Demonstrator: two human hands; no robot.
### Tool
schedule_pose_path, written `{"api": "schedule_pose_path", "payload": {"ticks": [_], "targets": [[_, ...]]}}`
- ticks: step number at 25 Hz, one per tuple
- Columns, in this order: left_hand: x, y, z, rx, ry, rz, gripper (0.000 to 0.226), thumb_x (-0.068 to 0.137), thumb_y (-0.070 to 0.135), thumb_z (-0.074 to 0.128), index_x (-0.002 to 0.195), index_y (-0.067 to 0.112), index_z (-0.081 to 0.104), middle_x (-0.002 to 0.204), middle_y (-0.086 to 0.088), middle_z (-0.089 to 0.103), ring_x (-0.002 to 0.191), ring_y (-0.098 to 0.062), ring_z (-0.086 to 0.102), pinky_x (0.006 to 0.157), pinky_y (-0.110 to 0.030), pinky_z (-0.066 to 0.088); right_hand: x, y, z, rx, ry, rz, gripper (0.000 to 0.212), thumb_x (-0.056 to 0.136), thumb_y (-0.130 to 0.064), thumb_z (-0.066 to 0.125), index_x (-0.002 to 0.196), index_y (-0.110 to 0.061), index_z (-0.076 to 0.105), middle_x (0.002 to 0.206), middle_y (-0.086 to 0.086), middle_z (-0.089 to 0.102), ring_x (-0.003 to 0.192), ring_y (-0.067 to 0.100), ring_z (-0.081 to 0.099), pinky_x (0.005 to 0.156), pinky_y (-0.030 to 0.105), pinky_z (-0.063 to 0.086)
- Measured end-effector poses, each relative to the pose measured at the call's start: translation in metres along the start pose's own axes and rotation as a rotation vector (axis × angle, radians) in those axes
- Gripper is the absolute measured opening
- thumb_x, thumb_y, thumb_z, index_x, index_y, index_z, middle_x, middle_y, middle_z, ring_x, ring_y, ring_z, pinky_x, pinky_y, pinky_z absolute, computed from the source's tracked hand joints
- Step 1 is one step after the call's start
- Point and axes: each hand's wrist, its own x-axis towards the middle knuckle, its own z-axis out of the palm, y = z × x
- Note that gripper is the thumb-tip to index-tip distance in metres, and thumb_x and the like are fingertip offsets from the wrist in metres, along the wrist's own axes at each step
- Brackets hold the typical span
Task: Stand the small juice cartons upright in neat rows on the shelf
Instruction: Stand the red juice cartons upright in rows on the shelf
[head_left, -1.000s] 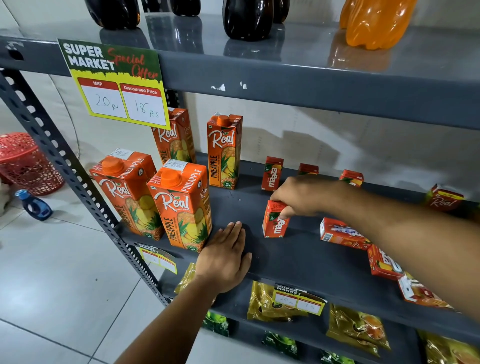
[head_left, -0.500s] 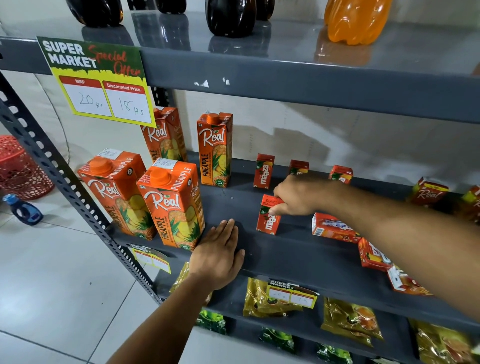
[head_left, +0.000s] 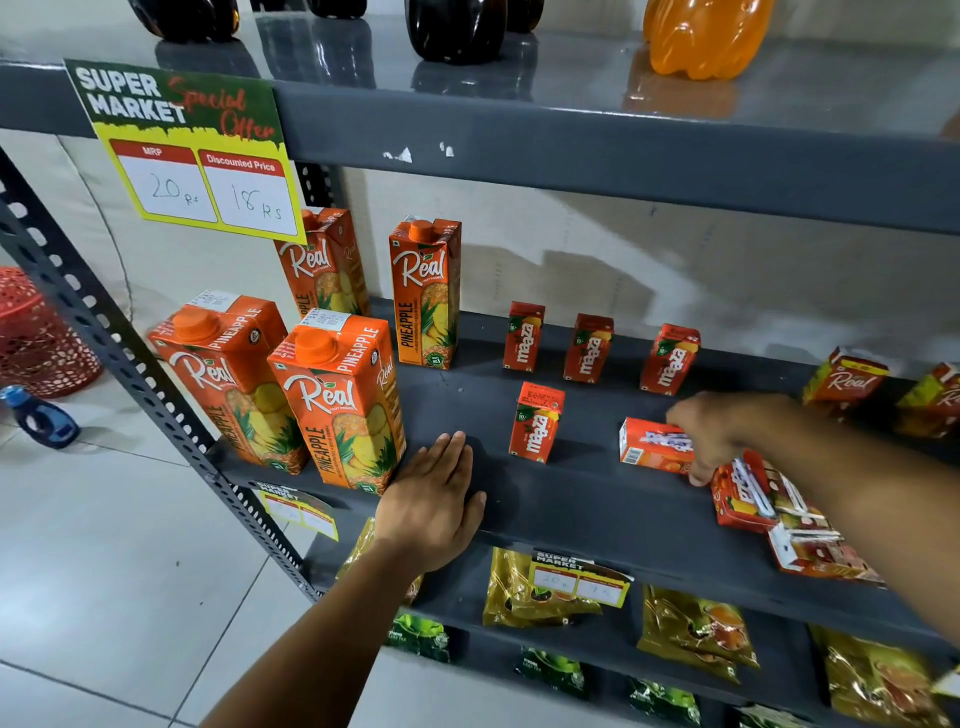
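Three small red Maaza cartons (head_left: 588, 348) stand upright in a row at the back of the grey shelf (head_left: 571, 499). A fourth small carton (head_left: 536, 422) stands alone in front of them. A small carton lying flat (head_left: 652, 446) is under the fingers of my right hand (head_left: 727, 431), which curls over its right end. More small cartons lie toppled (head_left: 748, 493) along the front right. My left hand (head_left: 434, 501) rests flat, palm down, on the shelf's front, holding nothing.
Tall Real pineapple cartons (head_left: 337, 400) stand at the shelf's left. Small Real cartons (head_left: 844, 382) sit at the back right. Bottles stand on the shelf above (head_left: 457, 31). Tea packets (head_left: 540, 587) fill the shelf below. A red basket (head_left: 36, 338) and blue bottle (head_left: 41, 415) are on the floor.
My right hand let go of the upright front carton and moved right onto the carton lying flat. The left hand stayed put on the shelf.
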Motion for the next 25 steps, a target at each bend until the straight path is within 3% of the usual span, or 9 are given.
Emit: {"api": "schedule_pose_path", "payload": {"ticks": [5, 8, 10, 13, 19, 22, 25], "targets": [[0.0, 0.0, 0.001, -0.011, -0.016, 0.0, 0.065, 0.096, 0.045, 0.024, 0.143, 0.001, 0.032, 0.153, -0.017, 0.029, 0.142, -0.029, 0.024, 0.116, -0.042, 0.02, -0.005, 0.013, 0.02, 0.191, 0.181, -0.045, 0.054, 0.066, -0.04, 0.08, 0.114, -0.024, 0.059, 0.101, -0.002, 0.063, 0.08, 0.012, 0.061, 0.072, 0.032, 0.053], [0.0, -0.001, 0.001, -0.013, -0.017, 0.0, 0.064, 0.095, 0.044, 0.026, 0.14, -0.001, 0.037, 0.151, -0.018, 0.034, 0.14, -0.031, 0.029, 0.115, -0.044, 0.024, -0.011, 0.015, 0.004, 0.25, 0.32, -0.173, 0.056, 0.065, -0.032, 0.079, 0.117, -0.026, 0.059, 0.108, -0.002, 0.058, 0.092, 0.017, 0.057, 0.081, 0.036, 0.05], [0.001, -0.001, 0.002, -0.01, -0.015, -0.002, 0.065, 0.095, 0.044, 0.025, 0.139, -0.001, 0.038, 0.15, -0.019, 0.035, 0.139, -0.031, 0.031, 0.114, -0.044, 0.024, -0.016, 0.009, -0.009, 0.216, 0.43, -0.308, 0.054, 0.069, -0.023, 0.075, 0.12, -0.026, 0.059, 0.115, -0.002, 0.053, 0.101, 0.02, 0.055, 0.088, 0.038, 0.048], [0.0, -0.001, 0.002, -0.015, -0.023, -0.004, 0.065, 0.095, 0.045, 0.024, 0.139, -0.001, 0.039, 0.15, -0.019, 0.035, 0.139, -0.031, 0.03, 0.114, -0.044, 0.023, -0.022, -0.011, -0.019, 0.038, 0.543, -0.479, 0.055, 0.077, -0.01, 0.069, 0.128, -0.026, 0.055, 0.127, -0.004, 0.049, 0.107, 0.021, 0.055, 0.085, 0.037, 0.05], [0.001, 0.0, 0.002, -0.015, -0.026, -0.011, 0.064, 0.095, 0.044, 0.025, 0.139, -0.001, 0.039, 0.149, -0.019, 0.036, 0.139, -0.031, 0.031, 0.114, -0.045, 0.026, -0.025, -0.02, -0.019, -0.14, 0.602, -0.597, 0.066, 0.076, 0.008, 0.062, 0.126, -0.031, 0.044, 0.135, -0.005, 0.044, 0.103, 0.021, 0.054, 0.073, 0.033, 0.049], [0.0, 0.0, 0.001, -0.017, -0.031, -0.012, 0.064, 0.095, 0.044, 0.025, 0.139, -0.001, 0.04, 0.149, -0.019, 0.037, 0.138, -0.031, 0.032, 0.113, -0.045, 0.026, -0.023, -0.015, -0.015, -0.144, 0.608, -0.592, 0.076, 0.074, 0.013, 0.061, 0.132, -0.032, 0.041, 0.148, -0.003, 0.038, 0.122, 0.023, 0.049, 0.088, 0.035, 0.05], [0.001, 0.0, 0.0, -0.014, -0.036, -0.01, 0.064, 0.095, 0.044, 0.025, 0.138, -0.001, 0.041, 0.148, -0.019, 0.038, 0.138, -0.031, 0.033, 0.113, -0.046, 0.027, -0.027, -0.01, -0.016, -0.064, 0.591, -0.562, 0.076, 0.078, 0.01, 0.059, 0.139, -0.031, 0.04, 0.151, -0.004, 0.04, 0.135, 0.018, 0.037, 0.106, 0.034, 0.039]]}}
